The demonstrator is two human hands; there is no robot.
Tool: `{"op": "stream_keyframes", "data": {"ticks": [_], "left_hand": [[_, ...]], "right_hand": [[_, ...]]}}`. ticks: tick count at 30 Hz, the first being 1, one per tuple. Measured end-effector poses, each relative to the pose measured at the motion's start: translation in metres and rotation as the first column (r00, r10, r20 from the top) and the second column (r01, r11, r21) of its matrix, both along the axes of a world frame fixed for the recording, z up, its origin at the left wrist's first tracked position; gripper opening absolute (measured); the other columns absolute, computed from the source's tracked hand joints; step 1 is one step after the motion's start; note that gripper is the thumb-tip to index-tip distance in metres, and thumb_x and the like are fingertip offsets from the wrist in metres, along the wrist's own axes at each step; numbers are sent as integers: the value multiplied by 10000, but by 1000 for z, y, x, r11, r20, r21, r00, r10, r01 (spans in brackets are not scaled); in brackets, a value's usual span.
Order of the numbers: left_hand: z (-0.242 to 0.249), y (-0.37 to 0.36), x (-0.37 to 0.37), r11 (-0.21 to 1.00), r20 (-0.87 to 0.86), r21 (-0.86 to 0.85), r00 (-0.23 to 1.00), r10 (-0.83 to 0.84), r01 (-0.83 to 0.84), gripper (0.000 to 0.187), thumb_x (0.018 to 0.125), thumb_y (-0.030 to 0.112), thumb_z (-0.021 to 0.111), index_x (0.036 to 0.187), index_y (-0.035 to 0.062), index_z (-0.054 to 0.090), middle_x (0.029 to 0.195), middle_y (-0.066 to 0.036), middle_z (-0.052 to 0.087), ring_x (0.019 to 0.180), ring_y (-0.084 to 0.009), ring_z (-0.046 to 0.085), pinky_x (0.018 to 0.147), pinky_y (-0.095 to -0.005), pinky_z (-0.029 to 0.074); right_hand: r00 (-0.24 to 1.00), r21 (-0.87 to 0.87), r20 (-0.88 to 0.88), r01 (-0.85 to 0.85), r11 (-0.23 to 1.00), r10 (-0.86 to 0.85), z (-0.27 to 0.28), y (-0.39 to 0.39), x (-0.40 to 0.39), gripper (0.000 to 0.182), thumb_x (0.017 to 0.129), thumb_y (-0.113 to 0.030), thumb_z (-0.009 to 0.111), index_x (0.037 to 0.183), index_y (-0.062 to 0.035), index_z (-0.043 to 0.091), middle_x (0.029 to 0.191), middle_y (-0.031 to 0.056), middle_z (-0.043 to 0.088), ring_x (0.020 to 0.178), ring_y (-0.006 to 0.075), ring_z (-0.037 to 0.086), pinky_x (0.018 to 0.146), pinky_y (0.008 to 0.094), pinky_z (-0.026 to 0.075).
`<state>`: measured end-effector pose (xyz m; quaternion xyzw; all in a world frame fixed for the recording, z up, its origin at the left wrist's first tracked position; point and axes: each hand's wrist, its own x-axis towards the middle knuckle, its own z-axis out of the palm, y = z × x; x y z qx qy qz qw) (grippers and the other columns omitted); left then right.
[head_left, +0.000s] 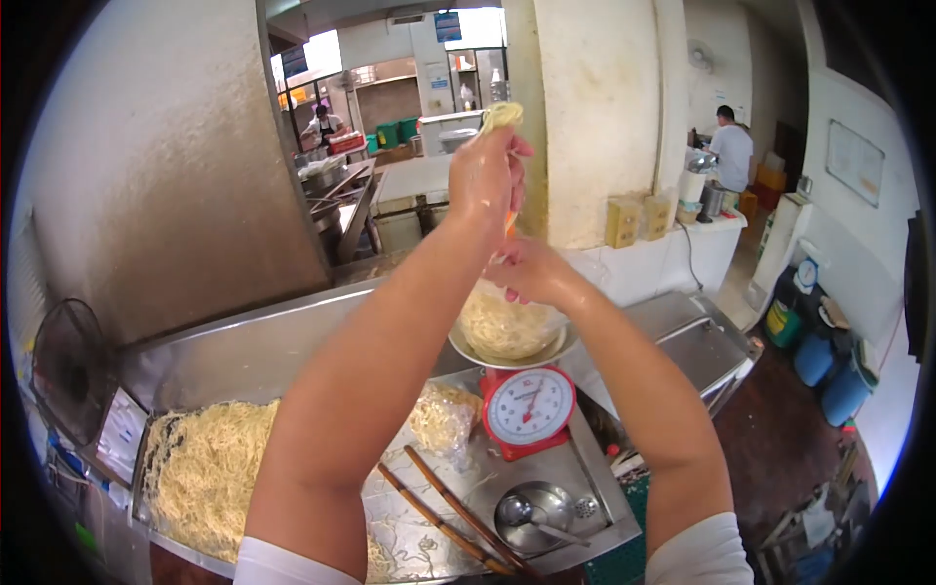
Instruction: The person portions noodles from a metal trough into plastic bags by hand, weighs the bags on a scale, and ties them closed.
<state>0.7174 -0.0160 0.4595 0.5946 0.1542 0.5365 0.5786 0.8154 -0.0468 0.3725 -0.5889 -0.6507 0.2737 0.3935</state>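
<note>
My left hand [487, 175] is raised high and closed, with a bunch of pale yellow strands [503, 116] sticking out above its fingers. Just below it, a small orange strip [510, 223] shows between the two hands. My right hand [529, 269] is closed around the gathered neck of a clear plastic bag of noodles [502, 324]. That bag rests in a pale bowl [472, 352] on top of a red dial scale [529, 407]. Another bag of noodles [444, 417] lies on the steel counter, left of the scale.
Loose noodles [210, 473] heap at the counter's left. Two long wooden sticks [444, 517] and a metal pan [536, 517] with a ladle [546, 526] lie in front. A fan [73, 366] stands far left. People [731, 151] work in the background.
</note>
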Motion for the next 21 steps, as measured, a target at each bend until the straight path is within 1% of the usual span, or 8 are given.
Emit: {"op": "stream_keyframes", "data": {"ticks": [8, 11, 14, 15, 17, 18, 20, 21], "left_hand": [[-17, 29, -33, 963, -284, 160, 925, 254, -215, 327, 922, 367, 492, 952, 80, 644, 899, -30, 571, 815, -127, 541, 718, -310, 446], [-42, 11, -32, 978, -297, 37, 932, 209, -207, 359, 939, 423, 444, 982, 114, 622, 846, -35, 583, 762, -140, 562, 652, -306, 445], [-55, 18, -22, 965, 9, -254, 998, -60, 60, 360, 948, 447, 428, 962, 131, 599, 758, -22, 584, 652, -146, 565, 559, -304, 437], [-51, 29, -39, 975, -52, -183, 989, -139, 128, 360, 951, 461, 425, 922, 142, 587, 693, -7, 574, 564, -142, 544, 490, -299, 416], [-30, 25, -45, 981, -23, -176, 997, 78, -81, 292, 934, 388, 457, 915, 130, 595, 708, -3, 582, 558, -100, 514, 446, -234, 374], [-9, -7, -66, 948, -198, -155, 949, 245, -277, 286, 896, 380, 521, 903, 105, 600, 707, 3, 577, 548, -89, 500, 439, -217, 368], [9, 23, -130, 990, -226, -44, 967, 121, -134, 341, 848, 431, 615, 964, 110, 619, 964, -45, 576, 655, -84, 502, 471, -193, 373], [15, -1, -142, 896, -248, 77, 862, 442, -437, 343, 874, 422, 601, 1051, 129, 623, 1057, -58, 547, 695, -86, 496, 528, -200, 414]], "right_hand": [[996, 269, -91, 4, 963, 22, 0, 37, 18, 255, 887, -204, 517, 757, 0, 599, 637, 64, 599, 494, 135, 552, 468, 286, 450], [984, 270, -174, 1, 963, 48, 50, 9, 6, 228, 906, -192, 500, 768, -38, 595, 642, 21, 580, 526, 93, 534, 484, 243, 435], [978, 294, -175, -61, 954, 117, 72, 0, 1, 192, 906, -198, 529, 797, -60, 606, 654, -2, 573, 562, 67, 535, 499, 213, 429], [968, 330, -187, -101, 939, 169, 77, -5, 0, 178, 891, -208, 555, 830, -55, 622, 659, -2, 576, 576, 64, 542, 508, 214, 435], [954, 354, -211, -129, 926, 213, 76, -16, -1, 182, 866, -226, 597, 890, -53, 646, 673, -2, 587, 609, 62, 559, 532, 218, 449], [952, 343, -221, -126, 931, 211, 72, -21, -2, 193, 855, -233, 613, 917, -55, 655, 683, -3, 596, 627, 64, 569, 547, 223, 458], [977, 282, -112, -145, 948, 183, 58, -19, 3, 209, 832, -234, 635, 937, -57, 672, 709, 16, 623, 657, 85, 593, 580, 238, 475], [986, 227, 7, -162, 960, 164, 49, -14, 8, 208, 819, -228, 642, 930, -56, 681, 726, 36, 642, 669, 106, 608, 598, 249, 483]]}}
